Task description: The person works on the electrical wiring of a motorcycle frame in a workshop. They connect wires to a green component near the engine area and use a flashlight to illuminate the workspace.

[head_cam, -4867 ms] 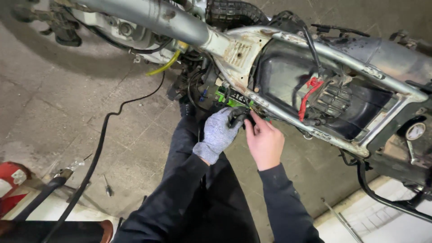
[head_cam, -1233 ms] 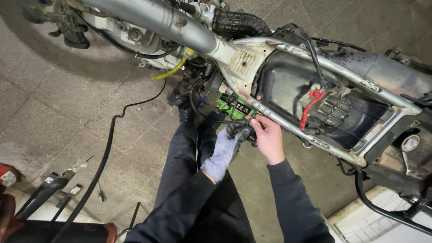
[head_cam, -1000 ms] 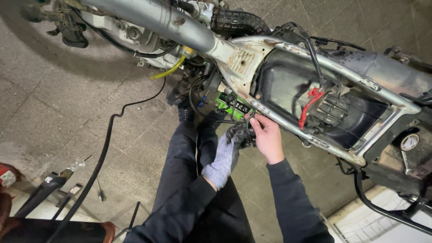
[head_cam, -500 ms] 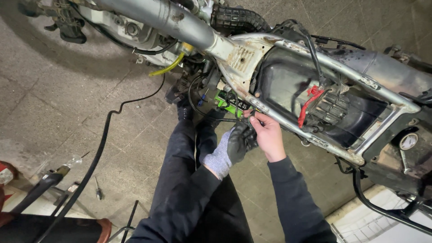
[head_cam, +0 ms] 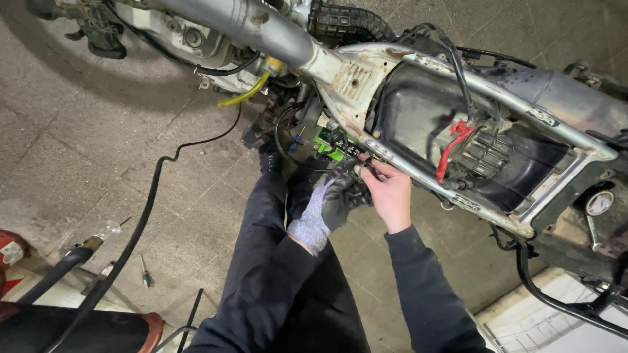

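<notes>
Green battery (head_cam: 332,149) sits inside the motorcycle frame (head_cam: 458,78); gloved left hand (head_cam: 335,199) and bare right hand (head_cam: 389,193) grasp wires (head_cam: 362,167) beside it.

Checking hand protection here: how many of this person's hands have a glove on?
1. The left hand wears a grey-and-black glove, beside the green part under the frame rail. The right hand is bare, fingers at that rail.

I see a bright green label (head_cam: 335,149) with dark patches on the boxy part tucked under the motorcycle frame, just at eleven o'clock of my right hand (head_cam: 391,195). On the frame rail (head_cam: 543,116) at two o'clock sits a small dark sticker. At the far left edge, around eight o'clock, a white label (head_cam: 9,252) sits on a red container.
</notes>
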